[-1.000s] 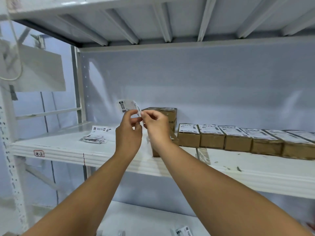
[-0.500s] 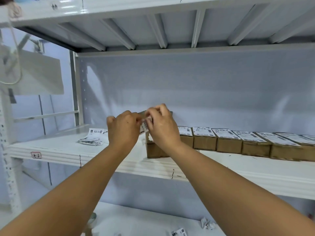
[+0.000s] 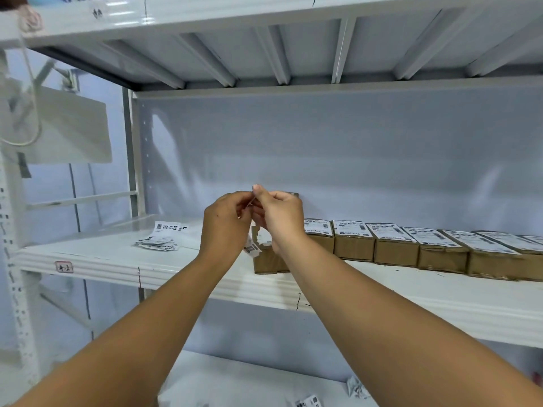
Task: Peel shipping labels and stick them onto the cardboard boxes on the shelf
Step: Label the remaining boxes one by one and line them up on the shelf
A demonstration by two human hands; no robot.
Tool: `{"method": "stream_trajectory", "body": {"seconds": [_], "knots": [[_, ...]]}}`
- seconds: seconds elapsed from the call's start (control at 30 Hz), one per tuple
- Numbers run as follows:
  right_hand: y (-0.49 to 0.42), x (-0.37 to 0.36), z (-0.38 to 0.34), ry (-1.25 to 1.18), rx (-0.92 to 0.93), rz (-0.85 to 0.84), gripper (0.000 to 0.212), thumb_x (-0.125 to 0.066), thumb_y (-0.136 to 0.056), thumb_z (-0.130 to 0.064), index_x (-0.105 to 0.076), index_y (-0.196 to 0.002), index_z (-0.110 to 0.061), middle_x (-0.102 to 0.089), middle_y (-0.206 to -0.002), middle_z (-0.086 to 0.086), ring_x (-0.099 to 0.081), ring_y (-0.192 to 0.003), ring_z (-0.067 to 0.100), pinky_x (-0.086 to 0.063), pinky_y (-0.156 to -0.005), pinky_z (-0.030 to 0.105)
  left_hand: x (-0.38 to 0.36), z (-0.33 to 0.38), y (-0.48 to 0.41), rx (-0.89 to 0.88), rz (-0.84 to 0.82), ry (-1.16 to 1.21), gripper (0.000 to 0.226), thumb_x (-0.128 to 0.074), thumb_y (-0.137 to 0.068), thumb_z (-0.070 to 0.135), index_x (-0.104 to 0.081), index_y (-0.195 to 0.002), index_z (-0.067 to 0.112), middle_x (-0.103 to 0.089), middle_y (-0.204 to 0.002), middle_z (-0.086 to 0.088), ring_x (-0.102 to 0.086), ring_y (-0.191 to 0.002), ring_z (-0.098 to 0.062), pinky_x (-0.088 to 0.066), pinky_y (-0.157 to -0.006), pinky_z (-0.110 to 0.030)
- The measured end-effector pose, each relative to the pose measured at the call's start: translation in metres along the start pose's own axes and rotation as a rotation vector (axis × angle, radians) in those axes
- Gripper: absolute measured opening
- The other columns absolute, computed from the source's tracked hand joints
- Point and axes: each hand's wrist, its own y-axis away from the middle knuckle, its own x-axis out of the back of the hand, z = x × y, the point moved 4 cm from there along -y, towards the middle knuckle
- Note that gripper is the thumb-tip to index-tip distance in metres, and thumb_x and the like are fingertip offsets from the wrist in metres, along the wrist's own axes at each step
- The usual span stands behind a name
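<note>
Together, left hand [image 3: 226,226] and right hand [image 3: 280,220] both pinch 1 shipping label [image 3: 252,248] above the shelf [image 3: 176,270].

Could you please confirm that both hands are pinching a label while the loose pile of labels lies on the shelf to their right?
Not quite: the pile of labels lies on the shelf to the left of the left hand and right hand, not to their right, as the head view shows. Both hands do pinch a label.
</note>
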Motion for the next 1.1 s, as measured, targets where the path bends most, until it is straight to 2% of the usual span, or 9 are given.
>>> {"method": "stream_trajectory", "body": {"seconds": [0.1, 0.23, 0.37, 0.47, 0.57, 0.67, 0.83, 0.97, 1.1], "knots": [[0.0, 0.005, 0.003, -0.085, -0.021, 0.014, 0.018, -0.061, -0.093, -0.016, -0.065, -0.084, 0.0, -0.067, -0.086, 0.019, -0.067, -0.079, 0.026, -0.059, -0.075, 0.03, -0.001, 0.0, 0.003, -0.012, 0.029, 0.039, 0.018, -0.058, -0.091, 0.013, -0.07, -0.104, 0.016, -0.07, -0.101, 0.004, -0.065, -0.092, -0.007, -0.046, -0.085, -0.015], [0.004, 0.008, 0.004, -0.197, -0.061, -0.029, 0.011, -0.063, -0.091, -0.013, -0.065, -0.083, -0.005, -0.067, -0.08, 0.011, -0.066, -0.071, 0.017, -0.058, -0.077, 0.028, -0.002, 0.003, 0.005, -0.007, 0.069, 0.07, 0.015, -0.057, -0.093, 0.017, -0.071, -0.094, 0.019, -0.069, -0.085, 0.009, -0.06, -0.074, 0.005, -0.039, -0.066, -0.002], [0.005, 0.009, 0.006, -0.141, -0.06, -0.071, 0.008, -0.065, -0.089, -0.012, -0.065, -0.083, -0.007, -0.066, -0.079, 0.008, -0.064, -0.07, 0.013, -0.056, -0.078, 0.025, -0.004, 0.005, 0.005, 0.088, 0.113, 0.075, 0.02, -0.051, -0.095, 0.021, -0.069, -0.087, 0.019, -0.064, -0.075, 0.012, -0.057, -0.067, 0.004, -0.036, -0.058, -0.003], [0.006, 0.011, 0.006, -0.074, -0.014, -0.077, 0.01, -0.067, -0.088, -0.011, -0.063, -0.079, -0.007, -0.061, -0.065, 0.001, -0.059, -0.06, 0.01, -0.053, -0.071, 0.022, -0.006, 0.004, 0.003, 0.194, 0.129, 0.111, 0.025, -0.049, -0.095, 0.024, -0.067, -0.079, 0.017, -0.064, -0.07, 0.007, -0.055, -0.066, -0.006, -0.039, -0.059, -0.014], [0.007, 0.013, 0.006, -0.003, 0.016, -0.072, 0.012, -0.068, -0.086, -0.009, -0.061, -0.077, -0.007, -0.057, -0.061, 0.002, -0.052, -0.048, 0.007, -0.047, -0.058, 0.02, -0.012, -0.005, 0.001, 0.334, 0.078, 0.246, 0.031, -0.052, -0.092, 0.026, -0.064, -0.066, 0.015, -0.06, -0.058, -0.001, -0.054, -0.062, -0.022, -0.046, -0.065, -0.031], [0.005, 0.017, 0.005, 0.138, 0.063, -0.075, 0.017, -0.072, -0.083, -0.013, -0.059, -0.072, -0.011, -0.056, -0.057, -0.002, -0.048, -0.046, 0.005, -0.041, -0.053, 0.021, -0.013, -0.009, 0.003, 0.471, 0.029, 0.432, 0.029, -0.057, -0.09, 0.026, -0.067, -0.069, 0.008, -0.067, -0.073, -0.017, -0.061, -0.067, -0.027, -0.055, -0.078, -0.043], [0.003, 0.021, 0.004, 0.339, 0.153, -0.149, 0.022, -0.076, -0.079, -0.013, -0.059, -0.066, -0.016, -0.061, -0.067, -0.004, -0.057, -0.067, 0.011, -0.049, -0.074, 0.033, -0.008, -0.009, 0.002, 0.658, -0.171, 0.606, 0.015, -0.054, -0.087, 0.008, -0.064, -0.077, 0.003, -0.065, -0.076, -0.009, -0.064, -0.071, -0.021, -0.056, -0.071, -0.027], [0.005, 0.019, 0.001, 0.469, 0.195, -0.237, 0.022, -0.076, -0.079, -0.015, -0.059, -0.065, -0.019, -0.063, -0.071, 0.002, -0.057, -0.072, 0.018, -0.052, -0.077, 0.044, -0.002, -0.014, 0.0, 0.732, -0.339, 0.606, 0.01, -0.054, -0.084, 0.004, -0.061, -0.078, 0.001, -0.063, -0.078, -0.01, -0.064, -0.07, -0.018, -0.057, -0.064, -0.023], [0.01, 0.014, -0.002, 0.599, 0.243, -0.279, 0.015, -0.075, -0.079, -0.011, -0.061, -0.073, -0.011, -0.062, -0.074, 0.002, -0.055, -0.07, 0.014, -0.046, -0.067, 0.032, 0.002, -0.016, 0.002, 0.812, -0.361, 0.675, 0.011, -0.049, -0.086, -0.001, -0.054, -0.077, 0.003, -0.057, -0.066, -0.007, -0.063, -0.056, -0.013, -0.058, -0.059, -0.022]]}}
